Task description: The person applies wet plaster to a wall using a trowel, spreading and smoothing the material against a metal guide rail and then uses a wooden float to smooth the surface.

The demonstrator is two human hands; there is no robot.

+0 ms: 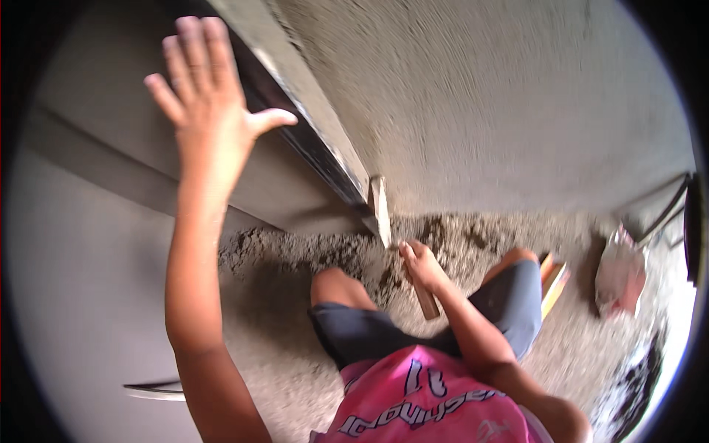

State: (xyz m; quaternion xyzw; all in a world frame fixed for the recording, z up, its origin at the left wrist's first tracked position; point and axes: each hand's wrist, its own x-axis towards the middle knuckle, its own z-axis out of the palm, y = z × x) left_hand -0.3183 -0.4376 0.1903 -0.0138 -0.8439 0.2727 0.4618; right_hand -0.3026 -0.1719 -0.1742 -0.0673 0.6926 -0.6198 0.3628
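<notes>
My left hand [203,96] is raised at the upper left, fingers stretched and thumb spread, over or against a grey panel [288,184] beside a black frame edge [317,159]. Whether the palm touches it, I cannot tell. Low between my knees, my right hand [419,264] is wrapped round a brown wooden handle [427,301]; the tool's working end does not show clearly. Just beyond that hand, a pale wedge-like piece [379,210] stands tilted at the foot of the black frame.
A rough plastered wall [502,103] rises ahead and to the right. Loose rubble and dirt [473,229] lie along its base. At the right are a yellow-edged strip [551,284] beside my knee and a crumpled bag [621,273]. A thin curved blade-like object [153,391] shows at lower left.
</notes>
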